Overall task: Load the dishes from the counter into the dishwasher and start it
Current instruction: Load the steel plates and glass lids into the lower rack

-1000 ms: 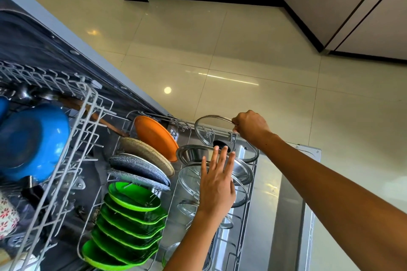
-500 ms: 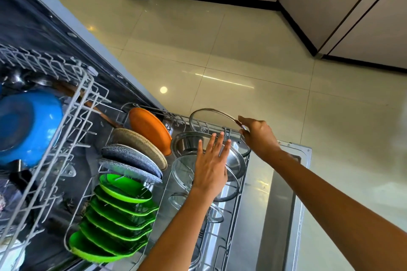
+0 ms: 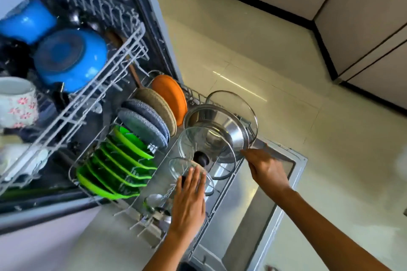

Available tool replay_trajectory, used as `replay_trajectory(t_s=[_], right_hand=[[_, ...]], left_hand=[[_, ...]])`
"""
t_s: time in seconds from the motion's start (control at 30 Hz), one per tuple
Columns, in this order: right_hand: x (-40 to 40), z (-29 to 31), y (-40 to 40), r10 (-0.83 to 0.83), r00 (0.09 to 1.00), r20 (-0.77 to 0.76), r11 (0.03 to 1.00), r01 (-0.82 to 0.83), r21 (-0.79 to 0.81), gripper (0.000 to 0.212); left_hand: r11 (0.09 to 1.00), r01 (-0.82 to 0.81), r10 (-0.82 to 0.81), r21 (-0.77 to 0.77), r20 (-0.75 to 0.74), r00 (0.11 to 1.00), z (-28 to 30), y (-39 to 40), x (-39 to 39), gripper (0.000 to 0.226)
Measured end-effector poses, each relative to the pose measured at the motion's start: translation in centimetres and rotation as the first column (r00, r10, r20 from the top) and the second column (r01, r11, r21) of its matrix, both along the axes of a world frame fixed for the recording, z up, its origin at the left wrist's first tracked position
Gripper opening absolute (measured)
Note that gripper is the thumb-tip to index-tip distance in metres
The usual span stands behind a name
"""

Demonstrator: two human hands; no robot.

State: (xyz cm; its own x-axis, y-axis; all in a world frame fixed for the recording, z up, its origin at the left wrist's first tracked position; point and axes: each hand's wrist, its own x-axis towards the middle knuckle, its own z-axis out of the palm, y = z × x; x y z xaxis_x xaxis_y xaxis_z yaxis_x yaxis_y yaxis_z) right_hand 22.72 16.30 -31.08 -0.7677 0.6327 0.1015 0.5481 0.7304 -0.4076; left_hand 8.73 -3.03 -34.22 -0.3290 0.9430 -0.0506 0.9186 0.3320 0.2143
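Note:
The pulled-out lower rack [image 3: 221, 199] of the open dishwasher holds green plates [image 3: 123, 160], grey plates [image 3: 143, 125], a beige plate and an orange plate [image 3: 169, 97]. On its right side stand a large glass lid [image 3: 231, 103], a steel bowl [image 3: 222, 123], a glass lid with a black knob [image 3: 204, 143] and a small glass lid [image 3: 180, 167]. My left hand [image 3: 189, 200] is flat, fingers extended, its fingertips on the small lid. My right hand [image 3: 267, 168] is at the rack's right edge, fingertips at the steel bowl's rim, gripping nothing.
The upper rack [image 3: 105, 72] is pulled out above on the left, with blue bowls [image 3: 72, 59] and a flowered mug [image 3: 17, 101]. The open dishwasher door [image 3: 264, 215] lies under the lower rack. Tiled floor and cabinets [image 3: 374, 28] lie to the right.
My right hand let go of the large glass lid's rim and dropped to the rack's right edge. My left hand slid back from the middle lids to the small lid. The view turned.

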Motion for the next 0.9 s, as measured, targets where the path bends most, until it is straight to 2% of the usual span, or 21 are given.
replay_trajectory(t_s=[0.1,0.23,0.33,0.4,0.53,0.63,0.73,0.9], right_hand=[[1.0,-1.4,-1.9,0.182,0.98,0.079,0.98,-0.187,0.063,0.053],[1.9,-5.0,-3.6,0.453,0.871,0.187,0.88,-0.471,0.062,0.062],[2.4,-6.4,-4.5,0.569,0.777,0.27,0.789,-0.608,0.089,0.059],[2.1,-6.8,-4.7,0.578,0.771,0.267,0.777,-0.62,0.111,0.054],[1.1,-7.4,-4.9,0.58,0.781,0.232,0.764,-0.62,0.177,0.033],[0.0,-7.7,-4.6,0.605,0.747,0.277,0.731,-0.658,0.18,0.024],[-1.0,-7.7,-4.1,0.621,0.73,0.285,0.714,-0.677,0.177,0.025],[-3.0,-8.0,-4.2,0.597,0.76,0.257,0.75,-0.643,0.155,0.029]], left_hand=[[0.996,-0.059,0.06,-0.067,0.017,0.998,-1.6,-4.0,4.4,0.053],[0.975,-0.147,0.156,-0.165,0.049,0.986,-4.2,-6.7,10.3,0.053],[0.939,-0.311,0.323,-0.148,0.063,0.944,-5.3,-6.4,13.4,0.065],[0.907,-0.392,0.409,-0.153,0.094,0.908,-5.2,-5.3,14.2,0.077],[0.873,-0.466,0.481,-0.141,0.095,0.872,-6.0,-3.9,14.9,0.083],[0.849,-0.511,0.526,-0.136,0.107,0.844,-6.7,-3.5,15.5,0.085],[0.832,-0.546,0.555,-0.102,0.116,0.824,-7.4,-3.2,15.9,0.079],[0.8,-0.594,0.599,-0.084,0.087,0.796,-8.1,-2.8,14.2,0.063]])
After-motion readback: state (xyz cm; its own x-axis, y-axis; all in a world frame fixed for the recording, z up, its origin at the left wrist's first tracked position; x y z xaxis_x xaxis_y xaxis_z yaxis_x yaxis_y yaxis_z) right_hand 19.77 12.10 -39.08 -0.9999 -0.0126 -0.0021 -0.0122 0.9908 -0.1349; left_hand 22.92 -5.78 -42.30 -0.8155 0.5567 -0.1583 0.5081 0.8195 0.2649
